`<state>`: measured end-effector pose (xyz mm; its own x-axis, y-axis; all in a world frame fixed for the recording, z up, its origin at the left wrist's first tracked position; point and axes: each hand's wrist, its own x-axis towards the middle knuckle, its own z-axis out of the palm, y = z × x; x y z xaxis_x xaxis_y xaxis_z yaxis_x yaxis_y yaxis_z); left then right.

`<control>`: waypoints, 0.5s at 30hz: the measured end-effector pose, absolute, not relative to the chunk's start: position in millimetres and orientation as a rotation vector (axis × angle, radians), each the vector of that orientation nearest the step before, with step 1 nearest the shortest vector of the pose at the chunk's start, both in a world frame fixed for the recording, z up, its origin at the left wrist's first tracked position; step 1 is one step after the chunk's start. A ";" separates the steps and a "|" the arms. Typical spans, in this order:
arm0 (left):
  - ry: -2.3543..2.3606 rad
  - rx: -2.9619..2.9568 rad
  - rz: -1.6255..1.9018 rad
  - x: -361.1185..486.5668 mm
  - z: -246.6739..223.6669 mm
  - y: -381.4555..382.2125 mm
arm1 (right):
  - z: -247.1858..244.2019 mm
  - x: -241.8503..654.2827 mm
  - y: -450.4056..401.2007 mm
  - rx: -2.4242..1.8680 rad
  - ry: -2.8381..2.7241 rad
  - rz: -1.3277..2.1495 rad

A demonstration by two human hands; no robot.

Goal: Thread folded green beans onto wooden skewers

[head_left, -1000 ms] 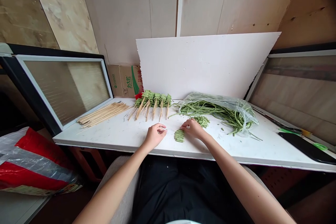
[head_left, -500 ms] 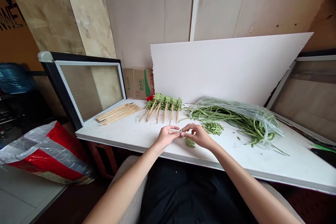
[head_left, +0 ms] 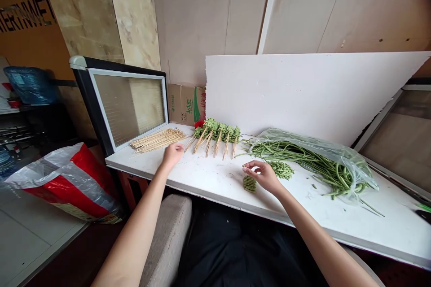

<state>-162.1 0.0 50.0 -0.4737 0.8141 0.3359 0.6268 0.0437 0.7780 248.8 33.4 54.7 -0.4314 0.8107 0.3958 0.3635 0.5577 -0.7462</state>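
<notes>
My left hand (head_left: 173, 154) is closed near the right end of a pile of bare wooden skewers (head_left: 157, 139); what its fingers hold, if anything, is too small to tell. My right hand (head_left: 261, 174) pinches a tiny green piece at its fingertips, above the table. Just below it lies a small flat row of cut green beans (head_left: 249, 184). A heap of short bean pieces (head_left: 282, 169) is right behind that hand. Farther back, finished skewers of beans (head_left: 217, 130) are stacked with their sticks pointing forward.
Long green beans (head_left: 303, 157) spill from a clear plastic bag (head_left: 353, 161) at the right of the white table (head_left: 202, 179). A framed glass panel (head_left: 129, 103) and a cardboard box (head_left: 185, 104) stand at the left; a white board (head_left: 303, 94) leans behind.
My hands have come apart. The left one moved left to the skewers, while the right stayed near the bean row. The view has turned slightly left.
</notes>
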 end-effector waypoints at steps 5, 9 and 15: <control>2.705 1.160 1.393 -249.8 38.6 -39.0 | 51.3 249.6 36.0 -0.961 -1.962 0.786; 2.960 1.090 1.164 -292.9 20.1 -58.3 | 48.5 249.2 35.8 -0.949 -1.906 0.905; 2.947 1.096 0.979 -301.5 15.3 -67.0 | 52.2 251.1 35.0 -0.962 -1.868 0.932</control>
<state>-301.5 -67.0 15.3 -0.7684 0.5475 0.3313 0.6369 0.6041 0.4789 251.1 35.0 52.2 -0.3737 0.8690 0.3242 0.2639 0.4347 -0.8610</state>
